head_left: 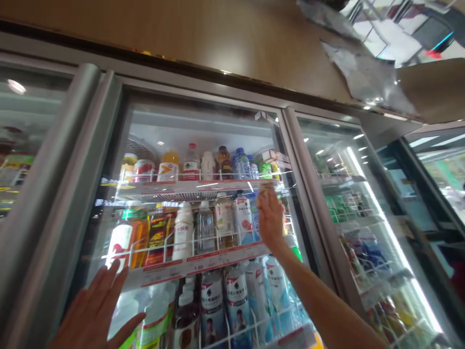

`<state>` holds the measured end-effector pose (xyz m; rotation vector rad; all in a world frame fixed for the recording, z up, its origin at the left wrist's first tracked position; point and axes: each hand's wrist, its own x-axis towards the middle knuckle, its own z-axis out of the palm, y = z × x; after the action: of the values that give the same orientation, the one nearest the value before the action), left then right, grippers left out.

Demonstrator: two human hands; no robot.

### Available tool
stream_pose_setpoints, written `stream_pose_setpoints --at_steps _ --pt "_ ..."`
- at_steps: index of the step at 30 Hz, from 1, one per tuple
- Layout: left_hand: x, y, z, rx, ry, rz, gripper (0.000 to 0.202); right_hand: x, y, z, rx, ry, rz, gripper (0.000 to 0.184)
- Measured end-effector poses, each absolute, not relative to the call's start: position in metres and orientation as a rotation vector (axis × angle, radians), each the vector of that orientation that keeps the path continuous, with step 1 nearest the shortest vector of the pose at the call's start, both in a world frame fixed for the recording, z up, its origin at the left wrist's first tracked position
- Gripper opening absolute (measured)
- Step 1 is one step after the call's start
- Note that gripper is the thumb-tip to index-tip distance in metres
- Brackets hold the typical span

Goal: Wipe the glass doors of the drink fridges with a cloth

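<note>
I face a drinks cooler with an open door (65, 184) swung out to the left. My left hand (98, 310) lies flat on the door's glass, fingers spread, holding nothing. My right hand (271, 213) reaches inside to the right end of the middle shelf (203, 259), fingers up near the upper shelf's rail, beside a white bottle with a pink label (242, 218). The hand is blurred, and I cannot see whether it grips anything.
The top shelf (203, 186) carries several bottles and cans. The lower rack holds tall white-and-blue bottles (236, 305). A closed glass door (356, 228) with more drinks stands to the right. A wood panel (218, 43) runs above the cooler.
</note>
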<state>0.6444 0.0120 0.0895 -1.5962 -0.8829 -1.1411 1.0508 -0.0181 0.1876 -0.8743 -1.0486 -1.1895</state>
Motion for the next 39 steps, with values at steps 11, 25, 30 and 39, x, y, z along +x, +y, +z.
stream_pose_setpoints --at_steps 11,25,30,39 --pt "0.66 -0.022 0.1 -1.467 -0.881 -1.022 0.081 0.982 -0.032 0.159 -0.798 -1.512 -1.183 0.053" --pt "0.659 -0.026 0.1 -1.49 -0.847 -1.038 0.072 0.924 -0.037 0.146 -0.64 -1.899 -1.358 0.06" --pt "0.652 -0.032 0.092 -1.524 -0.779 -1.046 0.068 0.931 -0.036 0.132 -0.837 -1.455 -1.228 0.057" --pt "0.61 -0.061 0.061 -1.531 -0.665 -0.888 0.047 0.853 -0.035 0.189 -0.916 -1.464 -1.121 0.046"
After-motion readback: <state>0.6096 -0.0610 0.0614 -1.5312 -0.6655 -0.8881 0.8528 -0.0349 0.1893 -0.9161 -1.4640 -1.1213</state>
